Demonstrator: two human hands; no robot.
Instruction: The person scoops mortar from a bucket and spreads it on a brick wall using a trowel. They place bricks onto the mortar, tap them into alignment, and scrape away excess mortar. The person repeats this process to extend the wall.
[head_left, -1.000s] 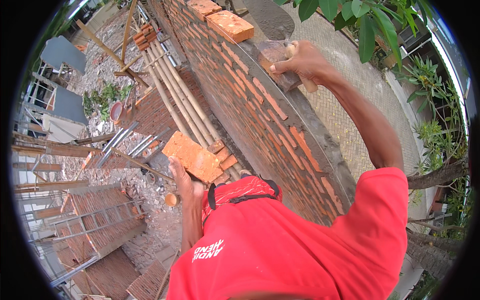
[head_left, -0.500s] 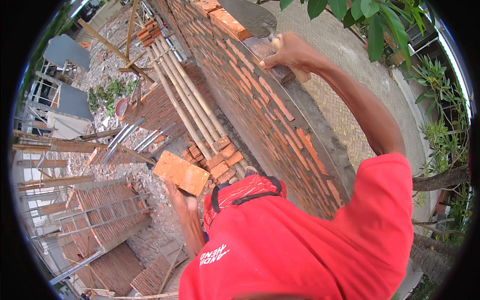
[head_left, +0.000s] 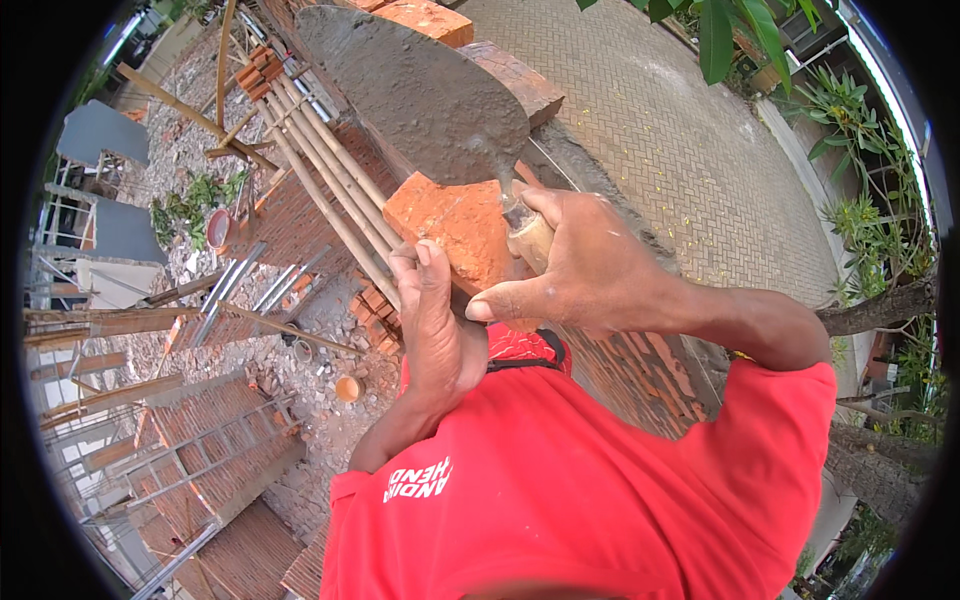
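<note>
My left hand (head_left: 440,335) holds an orange brick (head_left: 450,228) in front of my chest, thumb up along its near side; the other fingers are mostly hidden. Wrapped round the wooden handle of a trowel (head_left: 420,100) is my right hand (head_left: 605,262), its thumb reaching toward my left hand by the brick's lower edge. Grey mortar coats the broad blade, which spreads above the brick and covers part of the wall. Beyond it, a brick (head_left: 515,82) and another orange brick (head_left: 425,18) lie on top of the brick wall (head_left: 640,375).
A taut string (head_left: 553,162) runs along the wall top. Left of the wall are bamboo poles (head_left: 335,180) bearing a brick stack (head_left: 260,75), with loose bricks (head_left: 378,318) nearer me. Rubble covers the ground below. A paved street (head_left: 690,160) and a tree branch (head_left: 880,310) lie right.
My left hand has lifted the brick up and rightward to my right hand. The trowel has come off the wall top toward me, its mortar-coated blade now raised above the brick.
</note>
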